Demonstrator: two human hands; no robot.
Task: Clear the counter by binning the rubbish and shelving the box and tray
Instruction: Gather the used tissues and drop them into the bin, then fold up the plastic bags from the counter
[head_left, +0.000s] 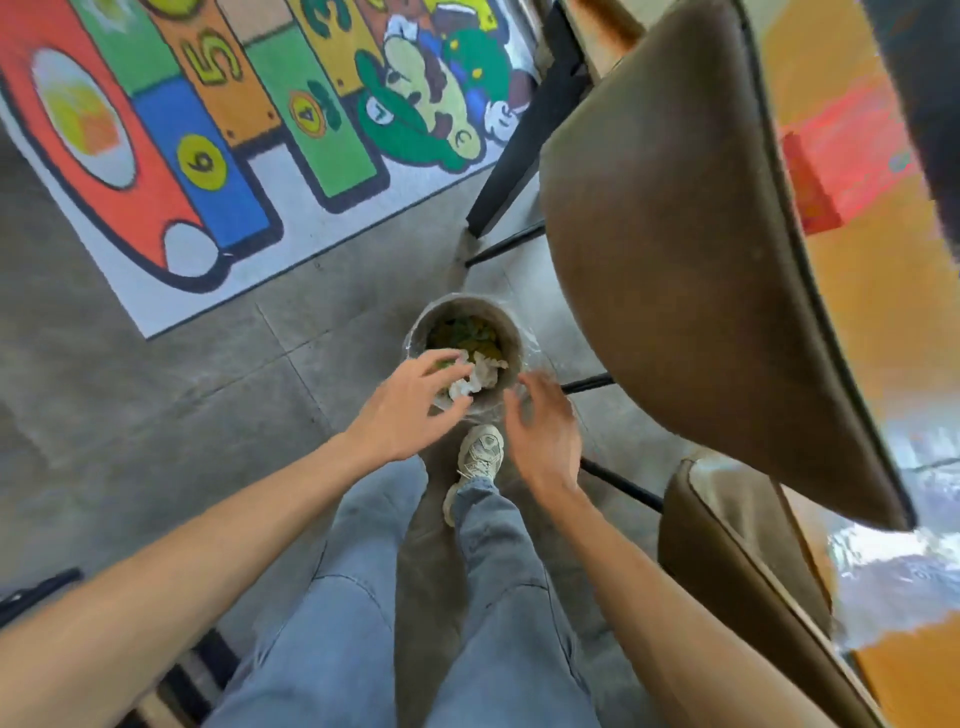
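A small round bin (511, 332) with a clear plastic liner stands on the grey floor by my feet. Inside lie green and yellow scraps and crumpled white paper (475, 376). My left hand (410, 400) hovers over the bin's near-left rim, fingers spread, with nothing in its grasp. My right hand (545, 431) is just right of the bin's near rim, fingers loosely apart and empty, slightly blurred. On the orange counter (857, 291) at the right lies a red box (836, 161).
A brown padded chair (691, 249) with black legs stands close right of the bin, and a second one (737, 551) sits nearer me. A colourful numbered play mat (234, 119) covers the floor at upper left. My shoe (480, 457) is just below the bin.
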